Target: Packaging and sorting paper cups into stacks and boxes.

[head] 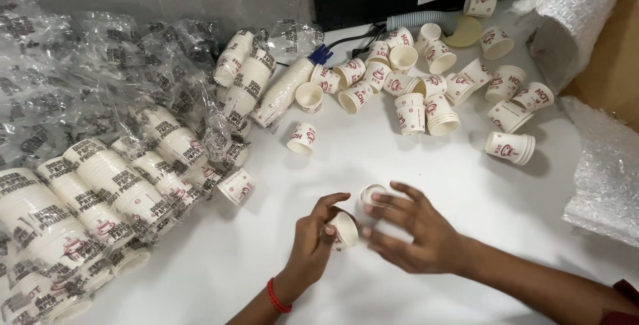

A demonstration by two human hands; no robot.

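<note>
Small paper cup (345,229), white with red print, pinched sideways by left hand (311,245)

You have two small paper cups in your hands: one (345,229) in the left, one (370,195) at the right fingertips. Loose cups (426,89) on the white table number roughly twenty-five (overlaps blur the tally). Plastic-wrapped cup sleeves (100,178): about eight. Bubble-wrap pieces (602,178): two.

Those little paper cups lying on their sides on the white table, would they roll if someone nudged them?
Probably, in a curve: the loose cups taper. They look thin and light, so they would likely skid easily on the smooth table. The left hand pinches one cup with fingertips, hinting it crushes easily.
</note>
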